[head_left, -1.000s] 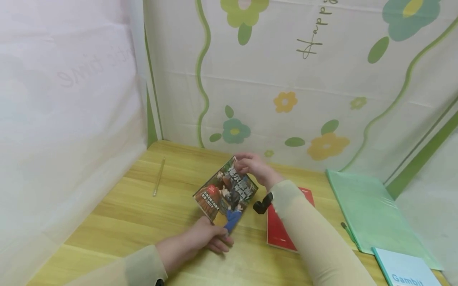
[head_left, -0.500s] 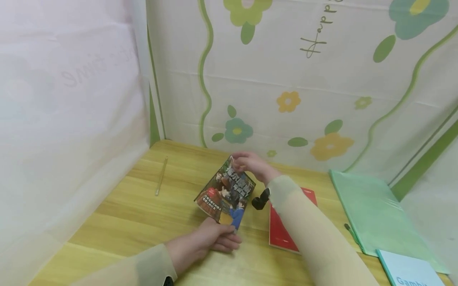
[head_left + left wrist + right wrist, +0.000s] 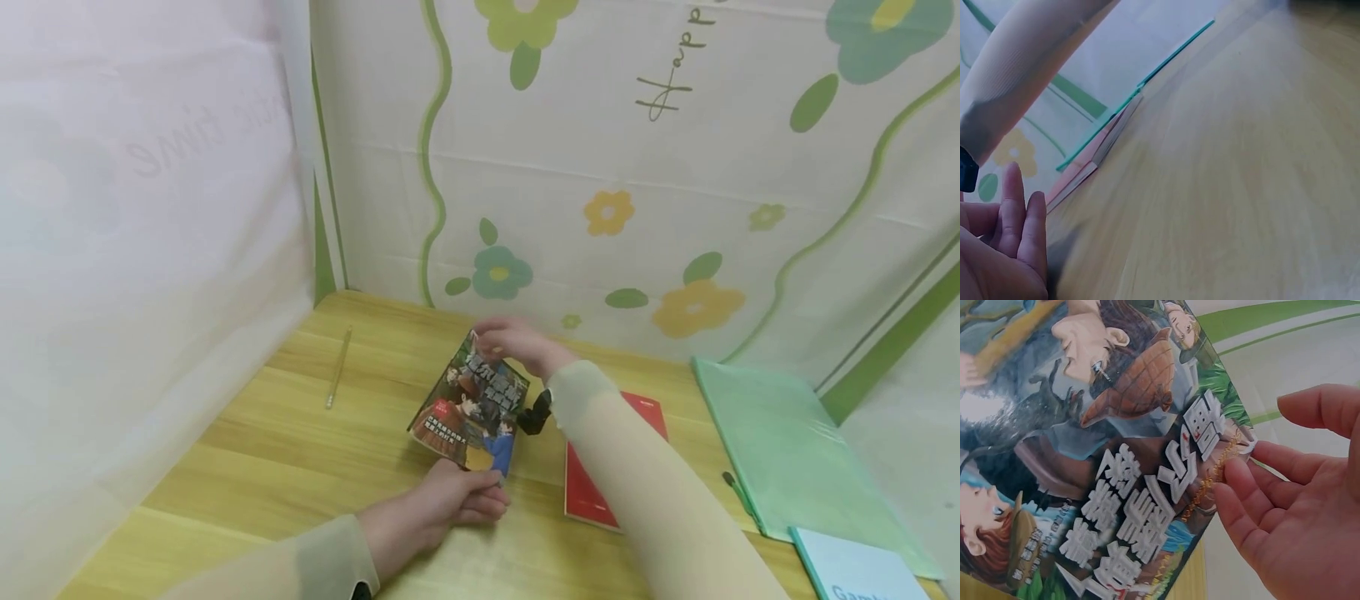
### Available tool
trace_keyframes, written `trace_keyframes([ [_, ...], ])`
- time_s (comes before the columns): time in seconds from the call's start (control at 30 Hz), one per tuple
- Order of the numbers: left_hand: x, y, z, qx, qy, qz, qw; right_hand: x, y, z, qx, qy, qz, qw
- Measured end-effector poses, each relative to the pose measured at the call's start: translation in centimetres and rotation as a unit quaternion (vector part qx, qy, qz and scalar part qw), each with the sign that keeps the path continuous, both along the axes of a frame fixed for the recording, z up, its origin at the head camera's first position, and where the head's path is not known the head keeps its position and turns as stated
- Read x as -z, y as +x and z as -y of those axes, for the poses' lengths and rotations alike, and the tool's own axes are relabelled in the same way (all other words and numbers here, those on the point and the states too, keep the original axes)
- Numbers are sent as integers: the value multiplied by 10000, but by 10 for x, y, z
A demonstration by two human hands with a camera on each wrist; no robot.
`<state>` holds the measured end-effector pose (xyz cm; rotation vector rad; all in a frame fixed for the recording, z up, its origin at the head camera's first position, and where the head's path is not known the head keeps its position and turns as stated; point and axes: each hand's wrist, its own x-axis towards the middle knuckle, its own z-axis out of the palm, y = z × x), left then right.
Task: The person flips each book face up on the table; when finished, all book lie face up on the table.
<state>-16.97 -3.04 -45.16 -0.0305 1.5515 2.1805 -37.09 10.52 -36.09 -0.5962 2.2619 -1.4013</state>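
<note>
A comic-style book (image 3: 468,408) with a glossy illustrated cover is held tilted above the wooden table, its front facing up. My left hand (image 3: 438,504) pinches its near corner, thumb on the cover and the other fingers below. At the far corner, my right hand (image 3: 517,343) touches the book with its fingertips. In the right wrist view, the bent fingers of that hand (image 3: 1310,494) meet the cover's corner while the thumb stands off it. The left wrist view catches several fingers (image 3: 1019,225) of my left hand, but the book is out of sight there.
A red book (image 3: 588,492) lies right of the held one, partly under my right forearm. Left on the table is a pencil (image 3: 339,367). A green folder (image 3: 787,442), a dark-tipped green pen (image 3: 738,492) and a white-blue "Gambit" pad (image 3: 855,567) lie at the right. Curtains enclose the table.
The book's far corner has swung left with my right hand, so the book points more straight away from me. My left hand has shifted slightly right with the near corner.
</note>
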Motion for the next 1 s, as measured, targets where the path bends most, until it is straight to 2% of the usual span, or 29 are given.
trace_keyframes([
  [0.2, 3, -1, -2, -169, 116, 72, 9998, 1, -4, 8, -228, 194, -49, 9995],
  [0.4, 0, 3, -7, -442, 408, 26, 9982, 5, -10, 13, -425, -58, 104, 9990],
  [0.53, -4, 5, -8, -618, 515, 37, 9967, 6, -13, 15, -329, -119, 196, 9992],
  [0.7, -6, 5, -6, -580, 660, 104, 9961, 7, -14, 15, -168, -42, 258, 9995],
  [1.0, -9, 7, -3, -536, 772, 158, 9955, 16, -13, 11, -860, -93, 172, 9961],
])
